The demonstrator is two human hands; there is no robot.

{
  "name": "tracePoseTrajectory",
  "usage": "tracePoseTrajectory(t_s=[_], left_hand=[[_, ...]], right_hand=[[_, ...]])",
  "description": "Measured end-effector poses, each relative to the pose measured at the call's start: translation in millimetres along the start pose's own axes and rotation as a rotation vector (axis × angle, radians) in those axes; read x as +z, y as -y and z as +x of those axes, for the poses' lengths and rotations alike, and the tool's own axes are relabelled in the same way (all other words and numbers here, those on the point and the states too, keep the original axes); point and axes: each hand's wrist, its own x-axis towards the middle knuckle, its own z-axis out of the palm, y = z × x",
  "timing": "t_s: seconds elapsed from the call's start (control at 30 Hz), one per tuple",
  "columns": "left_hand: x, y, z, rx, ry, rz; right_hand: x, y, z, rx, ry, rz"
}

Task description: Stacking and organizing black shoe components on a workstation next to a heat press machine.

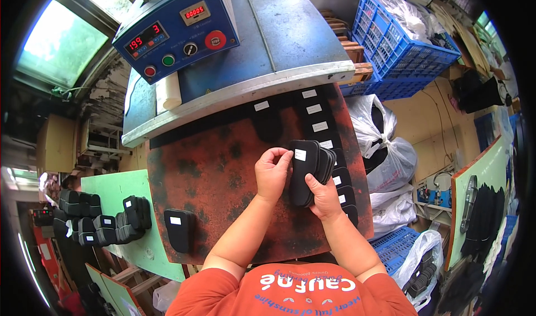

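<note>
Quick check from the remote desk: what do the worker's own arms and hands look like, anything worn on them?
Both forearms are bare, with no gloves, watch or rings visible on the left hand or right hand. Short orange sleeves of a T-shirt with white and blue lettering cover the upper arms.

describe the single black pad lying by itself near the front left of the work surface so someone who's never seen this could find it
Start at the big rust-brown work plate in front of the blue machine. Go to its near left corner, beside the green board. The lone black pad lies flat there with a small white label, apart from the stack in the hands and the row along the right edge.
</note>
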Motion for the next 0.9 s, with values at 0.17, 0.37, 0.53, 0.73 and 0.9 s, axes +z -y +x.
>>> tracePoseTrajectory(t_s=[0.17, 0.37, 0.53, 0.73, 0.9], left_hand=[[-1, -4, 3, -0.131, 0.006, -0.207], [-3, 4, -4, 0.065, -0.036, 0.042], [3, 3, -8, 0.244, -0.096, 0.161], [-18, -3, 24, 0.004, -0.149, -0.112], [-51, 8, 94, 0.12, -0.3, 0.215]], right_hand=[[4, 4, -6, 0.023, 0.027, 0.052], [1, 1, -4, 0.03, 0.01, 0.056], [8, -5, -7, -0.019, -0.037, 0.012], [-1, 7, -9, -0.032, -0.083, 0.078], [-1, 17, -11, 0.03, 0.041, 0.142]])
